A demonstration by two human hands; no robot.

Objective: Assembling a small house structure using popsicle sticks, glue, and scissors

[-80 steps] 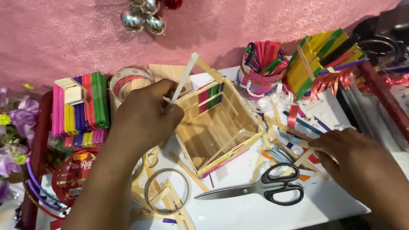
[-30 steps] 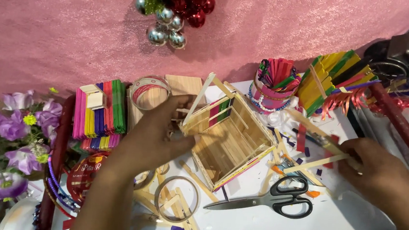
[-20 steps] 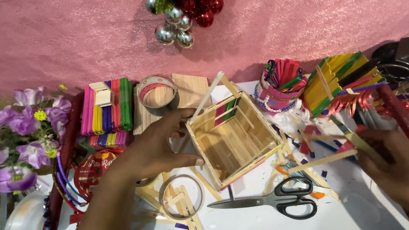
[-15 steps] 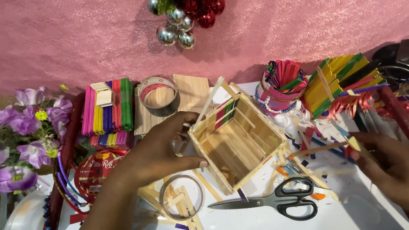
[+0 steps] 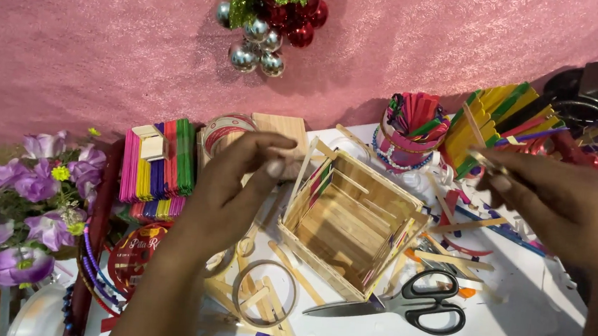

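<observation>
The open-topped wooden stick box (image 5: pixel 351 225) sits mid-table on the white surface (image 5: pixel 513 334), just far of the black-handled scissors (image 5: pixel 409 306). The left hand (image 5: pixel 229 194) pinches the box's upper left corner stick. The right hand (image 5: pixel 559 206), right of the box, grips a thin wooden stick (image 5: pixel 486 161).
</observation>
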